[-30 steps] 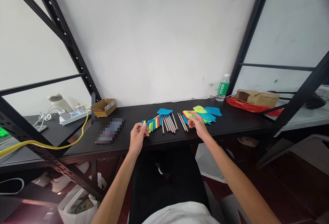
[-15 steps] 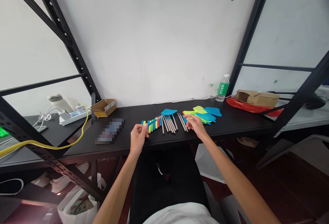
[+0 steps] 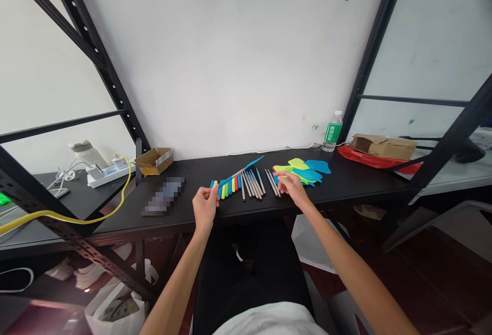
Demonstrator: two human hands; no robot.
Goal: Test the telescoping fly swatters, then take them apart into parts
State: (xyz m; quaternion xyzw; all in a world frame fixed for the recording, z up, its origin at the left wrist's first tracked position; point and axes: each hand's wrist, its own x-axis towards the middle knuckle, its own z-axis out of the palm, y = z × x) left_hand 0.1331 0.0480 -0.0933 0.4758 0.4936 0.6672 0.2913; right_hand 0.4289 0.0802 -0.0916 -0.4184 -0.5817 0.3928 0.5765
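My left hand [image 3: 205, 206] is closed round the blue handle of a fly swatter [image 3: 241, 174]. The swatter has a silvery rod and a blue head, which now shows nearly edge-on. Under it lies a row of blue, yellow, green and red handles [image 3: 229, 187]. Several metal rods [image 3: 251, 185] lie beside these handles. My right hand [image 3: 291, 187] hovers by a smaller group of rods [image 3: 272, 183], fingers loosely bent and apart, with nothing visible in them. Behind it is a pile of blue and yellow-green swatter heads [image 3: 307, 174], partly hidden by that hand.
All this lies on a black table [image 3: 200, 171] against a white wall. A small cardboard box [image 3: 154, 161] and a pixelated flat object [image 3: 164, 196] are on the left. A water bottle [image 3: 332, 132] and a brown package [image 3: 384, 147] on red plastic [image 3: 369, 156] are at right.
The swatter in my left hand has turned about its length, so its head has gone from flat to nearly edge-on. My left hand has shifted slightly left; the right has hardly moved.
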